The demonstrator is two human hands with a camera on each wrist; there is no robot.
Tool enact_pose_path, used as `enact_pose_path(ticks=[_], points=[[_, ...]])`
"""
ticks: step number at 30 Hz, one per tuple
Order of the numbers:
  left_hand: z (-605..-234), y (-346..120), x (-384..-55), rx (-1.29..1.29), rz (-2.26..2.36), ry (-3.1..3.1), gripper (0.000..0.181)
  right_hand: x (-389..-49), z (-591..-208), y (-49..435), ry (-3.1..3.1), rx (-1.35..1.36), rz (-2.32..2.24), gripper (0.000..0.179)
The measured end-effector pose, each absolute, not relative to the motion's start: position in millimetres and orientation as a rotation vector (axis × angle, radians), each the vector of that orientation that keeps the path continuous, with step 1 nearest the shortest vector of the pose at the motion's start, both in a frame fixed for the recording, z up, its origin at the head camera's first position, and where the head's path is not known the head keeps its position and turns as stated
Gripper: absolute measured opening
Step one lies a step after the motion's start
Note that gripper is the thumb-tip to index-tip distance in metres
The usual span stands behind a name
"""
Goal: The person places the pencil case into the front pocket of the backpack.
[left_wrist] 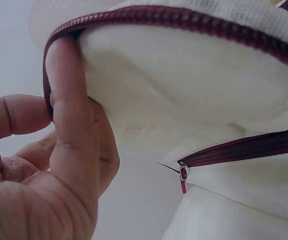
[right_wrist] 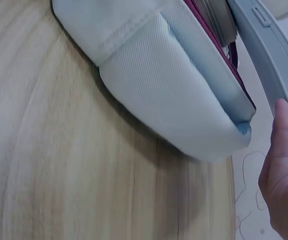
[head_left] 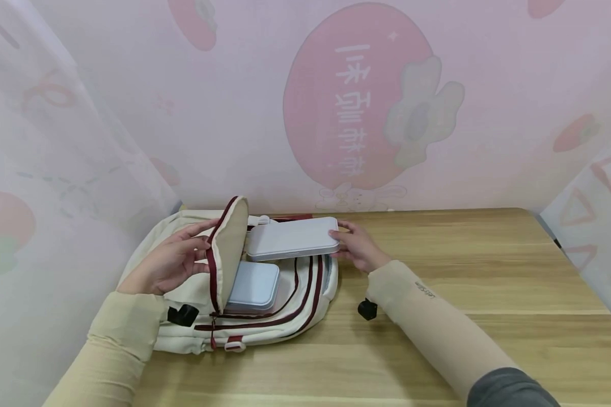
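Observation:
A cream backpack (head_left: 183, 333) with dark red zippers lies on the table at the left. My left hand (head_left: 170, 261) pinches the zippered edge of its front flap (head_left: 232, 249) and holds it raised. In the left wrist view, fingers (left_wrist: 69, 75) lie inside the flap's rim with the thumb outside. My right hand (head_left: 360, 247) grips the right end of a flat white rectangular case (head_left: 292, 237), held tilted over the pack. Under it, a smaller light-blue case (head_left: 254, 284) with rounded corners lies in the opened pocket. The right wrist view shows the white case's side (right_wrist: 268, 55) edge-on.
The wooden table (head_left: 463, 271) stretches to the right of the backpack. A pink printed curtain (head_left: 234, 113) stands right behind the table, with another at the left. In the right wrist view, the pack's side pocket (right_wrist: 153, 85) bulges toward the table.

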State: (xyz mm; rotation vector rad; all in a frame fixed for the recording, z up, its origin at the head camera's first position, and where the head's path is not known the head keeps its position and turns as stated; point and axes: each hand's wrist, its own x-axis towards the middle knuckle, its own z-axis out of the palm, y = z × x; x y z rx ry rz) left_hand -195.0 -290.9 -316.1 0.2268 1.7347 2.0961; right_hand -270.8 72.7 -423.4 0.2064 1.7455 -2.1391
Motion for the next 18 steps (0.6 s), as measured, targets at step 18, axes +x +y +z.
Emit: enact_pose_path(ticks=[18], points=[[-318,-278,-203,0.293,2.083,1.718,0.053,-269,-418,71,1.719,0.122,-2.024,0.057]])
